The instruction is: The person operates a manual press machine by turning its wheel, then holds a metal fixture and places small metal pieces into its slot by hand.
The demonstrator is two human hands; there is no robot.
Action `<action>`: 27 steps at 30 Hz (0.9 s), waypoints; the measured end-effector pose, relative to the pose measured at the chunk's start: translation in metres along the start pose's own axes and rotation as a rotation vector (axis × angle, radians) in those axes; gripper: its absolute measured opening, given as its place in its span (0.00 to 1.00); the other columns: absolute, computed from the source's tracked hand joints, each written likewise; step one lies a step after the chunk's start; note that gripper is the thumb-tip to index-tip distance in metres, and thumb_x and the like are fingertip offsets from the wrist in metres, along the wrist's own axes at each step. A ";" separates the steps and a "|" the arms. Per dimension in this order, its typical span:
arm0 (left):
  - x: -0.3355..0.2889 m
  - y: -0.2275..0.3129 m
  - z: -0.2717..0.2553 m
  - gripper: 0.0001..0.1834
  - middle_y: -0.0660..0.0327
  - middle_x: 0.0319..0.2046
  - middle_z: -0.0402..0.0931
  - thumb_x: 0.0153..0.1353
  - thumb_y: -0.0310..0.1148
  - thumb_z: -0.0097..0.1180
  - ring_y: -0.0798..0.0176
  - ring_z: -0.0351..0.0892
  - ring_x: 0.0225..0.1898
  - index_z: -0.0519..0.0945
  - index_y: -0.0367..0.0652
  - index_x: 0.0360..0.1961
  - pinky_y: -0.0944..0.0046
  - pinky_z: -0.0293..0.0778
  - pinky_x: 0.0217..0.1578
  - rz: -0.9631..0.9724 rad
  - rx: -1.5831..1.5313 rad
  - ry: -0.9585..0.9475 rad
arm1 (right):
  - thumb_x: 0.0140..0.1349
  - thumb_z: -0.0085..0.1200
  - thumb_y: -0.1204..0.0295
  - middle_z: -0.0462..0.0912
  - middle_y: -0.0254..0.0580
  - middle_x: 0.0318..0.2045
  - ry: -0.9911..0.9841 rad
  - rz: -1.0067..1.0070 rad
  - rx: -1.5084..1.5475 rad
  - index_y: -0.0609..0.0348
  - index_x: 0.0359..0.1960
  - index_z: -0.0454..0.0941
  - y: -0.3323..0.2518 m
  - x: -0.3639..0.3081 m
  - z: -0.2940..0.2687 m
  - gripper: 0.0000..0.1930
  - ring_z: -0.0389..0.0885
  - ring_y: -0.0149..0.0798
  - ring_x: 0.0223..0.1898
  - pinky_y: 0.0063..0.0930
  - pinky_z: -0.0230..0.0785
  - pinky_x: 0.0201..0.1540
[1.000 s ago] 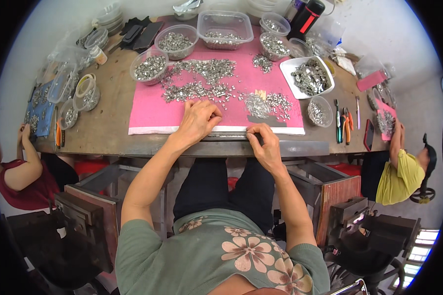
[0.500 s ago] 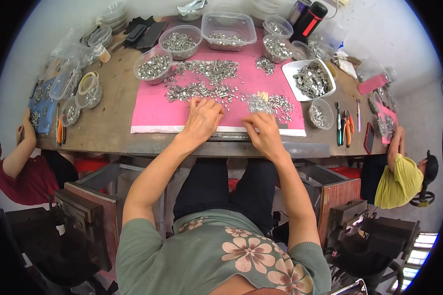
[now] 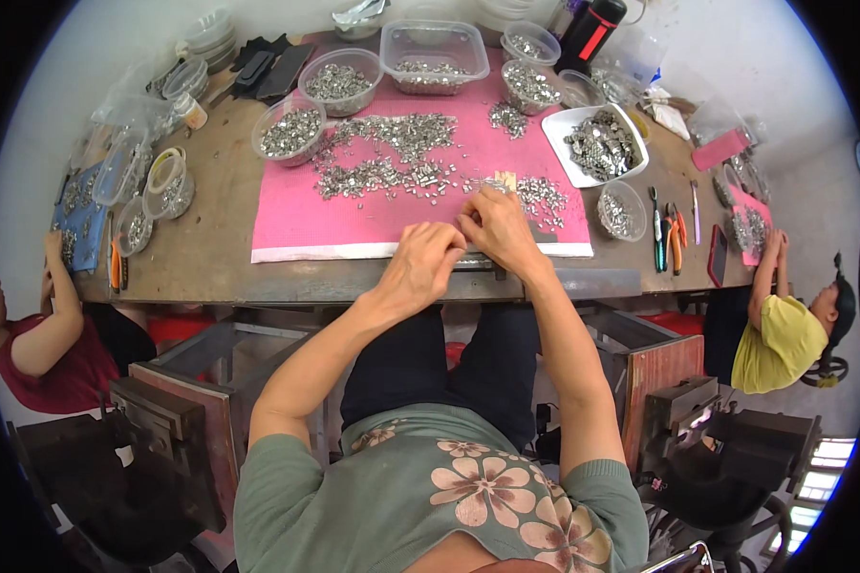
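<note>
My left hand (image 3: 422, 265) is at the front edge of the pink mat (image 3: 291, 218), its fingers curled together. Beside it and a little farther back is my right hand (image 3: 497, 227), its thumb and fingers pinched close to the left fingertips. Whatever either hand holds is hidden or too small to name. Small silvery metal pieces (image 3: 387, 179) lie loose in front of the hands. Another scatter of metal pieces (image 3: 542, 202) lies just right of my right hand, near a small tan block (image 3: 505, 180).
Round clear tubs (image 3: 290, 134) and a rectangular clear tub (image 3: 434, 57) of metal pieces line the mat's back. To the right are a white tray (image 3: 597, 151), a small tub (image 3: 622, 212) and orange-handled pliers (image 3: 677, 229). People work at the left and right ends.
My left hand has come right and nearer to me, off the loose pieces. My right hand has shifted left, so the two now nearly meet.
</note>
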State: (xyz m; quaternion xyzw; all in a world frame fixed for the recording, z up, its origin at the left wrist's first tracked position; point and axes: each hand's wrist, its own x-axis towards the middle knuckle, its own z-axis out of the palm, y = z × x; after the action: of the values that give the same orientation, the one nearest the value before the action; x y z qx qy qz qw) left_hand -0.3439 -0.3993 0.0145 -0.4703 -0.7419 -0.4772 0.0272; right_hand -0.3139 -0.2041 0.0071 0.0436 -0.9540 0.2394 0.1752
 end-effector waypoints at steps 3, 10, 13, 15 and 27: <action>-0.001 0.000 0.016 0.04 0.57 0.33 0.75 0.62 0.25 0.58 0.51 0.76 0.38 0.76 0.41 0.37 0.53 0.66 0.47 0.029 0.011 0.010 | 0.59 0.64 0.69 0.79 0.41 0.28 0.028 0.002 -0.007 0.60 0.30 0.81 0.000 -0.005 -0.001 0.08 0.79 0.46 0.30 0.41 0.64 0.41; -0.001 0.000 0.024 0.05 0.56 0.33 0.75 0.60 0.23 0.60 0.49 0.75 0.38 0.77 0.41 0.37 0.53 0.66 0.46 0.110 0.106 0.049 | 0.60 0.66 0.68 0.80 0.40 0.29 0.060 0.033 0.050 0.59 0.30 0.81 0.004 -0.009 0.003 0.09 0.78 0.46 0.31 0.41 0.61 0.44; 0.000 0.004 0.024 0.06 0.56 0.33 0.75 0.59 0.23 0.61 0.48 0.75 0.38 0.77 0.39 0.36 0.52 0.67 0.45 0.193 0.159 0.093 | 0.59 0.66 0.68 0.80 0.40 0.30 0.077 0.014 0.053 0.59 0.30 0.81 0.000 -0.010 0.001 0.08 0.78 0.46 0.31 0.40 0.61 0.43; -0.002 0.003 0.024 0.06 0.55 0.33 0.75 0.59 0.22 0.61 0.48 0.75 0.37 0.77 0.39 0.36 0.52 0.68 0.43 0.183 0.141 0.088 | 0.60 0.66 0.69 0.80 0.41 0.30 0.067 0.017 0.051 0.59 0.31 0.82 -0.003 -0.011 0.000 0.08 0.78 0.46 0.31 0.40 0.62 0.42; -0.001 0.005 0.020 0.06 0.54 0.34 0.76 0.61 0.22 0.61 0.47 0.76 0.36 0.77 0.37 0.37 0.53 0.73 0.40 0.058 0.028 0.002 | 0.59 0.62 0.76 0.79 0.43 0.30 0.012 -0.086 0.097 0.53 0.39 0.87 0.006 -0.005 -0.005 0.07 0.80 0.47 0.33 0.42 0.69 0.37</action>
State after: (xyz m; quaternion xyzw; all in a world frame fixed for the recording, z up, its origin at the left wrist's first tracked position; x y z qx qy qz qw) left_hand -0.3317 -0.3844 0.0066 -0.4907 -0.7344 -0.4664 0.0484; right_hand -0.3085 -0.1970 0.0066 0.0915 -0.9375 0.2778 0.1885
